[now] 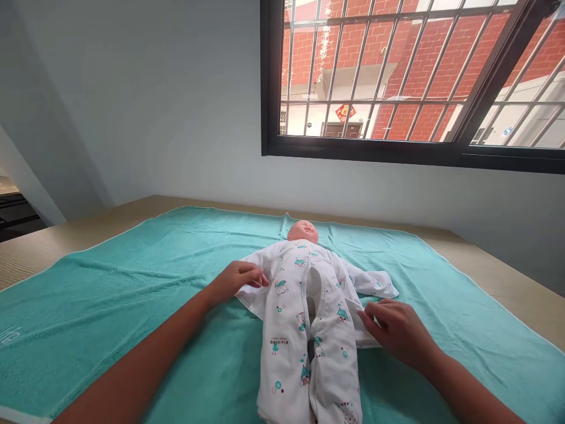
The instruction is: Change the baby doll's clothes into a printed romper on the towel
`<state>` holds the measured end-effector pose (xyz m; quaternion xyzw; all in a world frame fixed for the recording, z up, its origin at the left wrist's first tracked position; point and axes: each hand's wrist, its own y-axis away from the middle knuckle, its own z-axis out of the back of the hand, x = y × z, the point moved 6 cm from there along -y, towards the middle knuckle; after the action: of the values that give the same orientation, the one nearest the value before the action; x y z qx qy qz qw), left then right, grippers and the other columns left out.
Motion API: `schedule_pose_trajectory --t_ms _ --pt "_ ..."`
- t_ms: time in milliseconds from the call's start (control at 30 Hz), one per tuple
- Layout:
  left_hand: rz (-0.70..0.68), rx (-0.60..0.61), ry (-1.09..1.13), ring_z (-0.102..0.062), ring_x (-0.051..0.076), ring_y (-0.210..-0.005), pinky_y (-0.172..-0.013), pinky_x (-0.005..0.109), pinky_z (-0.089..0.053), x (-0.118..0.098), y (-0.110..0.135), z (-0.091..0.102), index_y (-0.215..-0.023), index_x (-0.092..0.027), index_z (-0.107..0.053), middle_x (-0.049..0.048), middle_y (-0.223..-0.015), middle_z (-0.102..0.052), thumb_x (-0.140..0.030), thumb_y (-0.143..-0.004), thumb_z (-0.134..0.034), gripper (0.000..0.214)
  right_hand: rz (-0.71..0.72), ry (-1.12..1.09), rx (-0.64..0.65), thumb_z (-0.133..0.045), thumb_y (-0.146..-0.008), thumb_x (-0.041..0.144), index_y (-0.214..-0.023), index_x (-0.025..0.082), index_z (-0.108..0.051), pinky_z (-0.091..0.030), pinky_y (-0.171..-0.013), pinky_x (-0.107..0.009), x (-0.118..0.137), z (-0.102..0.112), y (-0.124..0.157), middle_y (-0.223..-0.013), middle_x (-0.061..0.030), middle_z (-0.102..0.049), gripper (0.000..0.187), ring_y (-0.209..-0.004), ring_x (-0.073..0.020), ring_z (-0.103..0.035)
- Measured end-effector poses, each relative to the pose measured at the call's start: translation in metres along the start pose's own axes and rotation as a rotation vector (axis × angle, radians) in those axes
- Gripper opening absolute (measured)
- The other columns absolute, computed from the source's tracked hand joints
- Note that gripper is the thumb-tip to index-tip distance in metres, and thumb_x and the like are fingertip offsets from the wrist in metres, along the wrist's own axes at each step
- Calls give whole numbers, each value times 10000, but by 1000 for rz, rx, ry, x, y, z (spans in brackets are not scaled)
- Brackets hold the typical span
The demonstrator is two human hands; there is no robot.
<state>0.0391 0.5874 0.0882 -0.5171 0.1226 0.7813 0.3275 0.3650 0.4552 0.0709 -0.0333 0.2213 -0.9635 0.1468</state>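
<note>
A baby doll (302,231) lies on its back, head toward the wall, dressed in white printed baby trousers (286,330) over a white baby shirt (373,282). The trousers have an open slit between the legs. At the doll's side on the left, my left hand (238,280) is closed, its curled fingers on the shirt's cloth beside the trousers. On the other side, my right hand (395,327) pinches the shirt's lower flap between thumb and finger. The doll's hands and feet are hidden by the clothes or out of view.
A teal towel (132,265) with some creases lies under the doll on a light wooden table (507,265). Behind the table stands a pale wall (176,118) with a dark-framed, barred window (357,147) at the upper right.
</note>
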Motion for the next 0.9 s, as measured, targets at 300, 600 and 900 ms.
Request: schedule_pose_trajectory --t_ms 300,600,900 --pt "78 -463 -772 -495 284 -1219 -999 410 -386 41 -5 27 -1236 -232 -579 86 -1311 -584 -536 -879 -516 473 -261 -114 83 -457 -910 502 -970 282 -609 -354 -527 -221 -16 -17 -3 -1028 -8 -655 274 -792 -176 -629" --pt "369 -479 -791 -593 244 -890 -671 293 -361 65 0 48 -880 -233 -621 64 -907 -689 -633 -932 -265 538 -862 -1008 37 -537 -786 648 -821 167 -635 -459 -578 -274 -83 -24 13 -721 -46 -644 492 -671 -200 -613" --pt "434 -486 -732 -583 205 -762 -607 266 -328 79 0 67 -643 -206 -517 54 -804 -669 -594 -924 -316 520 -707 -855 450 -618 -726 670 -1031 193 -638 -355 -470 -214 -93 -31 11 -839 -26 -687 567 -560 -115 -539"
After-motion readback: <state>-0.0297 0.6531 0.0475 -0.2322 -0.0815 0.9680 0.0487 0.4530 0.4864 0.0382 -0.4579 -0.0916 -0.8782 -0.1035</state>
